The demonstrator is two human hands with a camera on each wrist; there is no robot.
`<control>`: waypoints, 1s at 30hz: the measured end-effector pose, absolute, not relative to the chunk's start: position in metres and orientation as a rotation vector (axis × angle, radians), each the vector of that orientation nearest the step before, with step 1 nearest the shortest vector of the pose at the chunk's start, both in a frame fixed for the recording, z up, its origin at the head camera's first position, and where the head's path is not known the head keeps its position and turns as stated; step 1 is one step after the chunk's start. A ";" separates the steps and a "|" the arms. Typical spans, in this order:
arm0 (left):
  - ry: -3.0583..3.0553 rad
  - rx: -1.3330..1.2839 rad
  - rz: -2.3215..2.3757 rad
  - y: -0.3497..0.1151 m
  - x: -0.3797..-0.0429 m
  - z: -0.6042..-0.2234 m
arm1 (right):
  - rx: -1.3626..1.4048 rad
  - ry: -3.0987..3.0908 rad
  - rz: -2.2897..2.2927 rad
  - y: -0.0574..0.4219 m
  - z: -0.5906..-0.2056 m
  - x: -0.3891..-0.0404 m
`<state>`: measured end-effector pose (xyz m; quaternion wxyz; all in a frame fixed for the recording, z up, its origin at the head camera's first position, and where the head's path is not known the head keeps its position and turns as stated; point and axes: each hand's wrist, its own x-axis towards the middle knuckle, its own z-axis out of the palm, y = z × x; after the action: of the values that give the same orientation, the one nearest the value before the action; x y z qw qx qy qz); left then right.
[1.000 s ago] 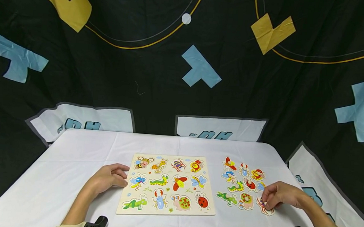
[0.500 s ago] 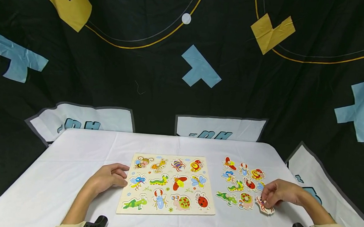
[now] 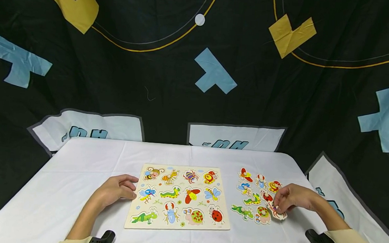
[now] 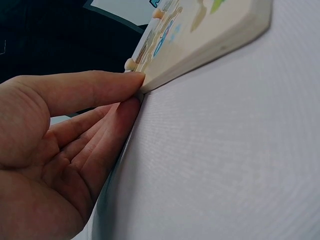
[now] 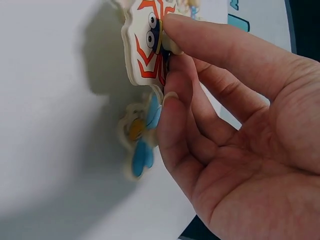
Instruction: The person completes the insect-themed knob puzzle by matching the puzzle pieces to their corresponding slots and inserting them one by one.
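My right hand (image 3: 290,198) pinches the knob of a wooden spider puzzle piece (image 5: 142,57), red-legged with white eyes. It is lifted over the table, tilted, and overlaps loose pieces in the head view. Below it in the right wrist view lies a blue-winged dragonfly piece (image 5: 140,157). My left hand (image 3: 118,189) touches the left edge of a light wooden puzzle board (image 3: 154,228) with thumb and fingers spread along it. Rows of colourful insect pictures cover the board. Wooden knobs (image 4: 130,64) stick up from it in the left wrist view.
Right of the board lie several loose knobbed pieces, among them a green grasshopper (image 3: 242,212), a snail (image 3: 263,215), a caterpillar (image 3: 252,199) and a red-winged bug (image 3: 245,175). A white cloth covers the table (image 3: 88,156). A black curtain (image 3: 169,97) hangs behind.
My right hand has lifted the spider piece off the table and carried it a little left and away from me, closer to the other loose pieces. The left hand stays at the board's edge.
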<state>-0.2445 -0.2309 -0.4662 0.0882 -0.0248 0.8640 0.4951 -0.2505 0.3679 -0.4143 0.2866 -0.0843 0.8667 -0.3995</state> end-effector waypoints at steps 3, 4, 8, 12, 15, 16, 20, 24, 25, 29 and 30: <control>2.572 -0.081 1.477 -0.231 -0.244 -0.466 | -0.243 2.336 -1.064 0.361 -0.411 -0.255; 2.571 -0.081 1.480 -0.231 -0.244 -0.466 | -0.254 2.341 -1.060 0.359 -0.410 -0.257; 2.566 -0.075 1.492 -0.232 -0.244 -0.466 | -0.273 2.360 -1.033 0.347 -0.406 -0.266; 2.560 -0.073 1.503 -0.232 -0.244 -0.466 | -0.287 2.366 -1.002 0.332 -0.402 -0.275; 2.556 -0.076 1.509 -0.232 -0.244 -0.466 | -0.294 2.359 -0.997 0.321 -0.398 -0.281; 2.556 -0.077 1.510 -0.232 -0.244 -0.466 | -0.296 2.356 -0.998 0.318 -0.397 -0.282; 2.555 -0.077 1.513 -0.231 -0.244 -0.465 | -0.297 2.357 -0.988 0.306 -0.395 -0.286; 2.557 -0.077 1.515 -0.230 -0.243 -0.465 | -0.295 2.369 -0.980 0.298 -0.393 -0.289; 2.559 -0.077 1.516 -0.230 -0.243 -0.465 | -0.300 2.375 -0.976 0.296 -0.393 -0.290; 2.574 -0.073 1.500 -0.230 -0.243 -0.465 | -0.315 2.411 -0.958 0.289 -0.392 -0.294; 2.576 -0.074 1.498 -0.230 -0.243 -0.465 | -0.314 2.418 -0.955 0.287 -0.392 -0.295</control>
<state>-0.2426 -0.2300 -0.4649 0.0804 -0.0247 0.8614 0.5010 -0.2947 0.2869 -0.3923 0.2585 -0.1157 0.8920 -0.3522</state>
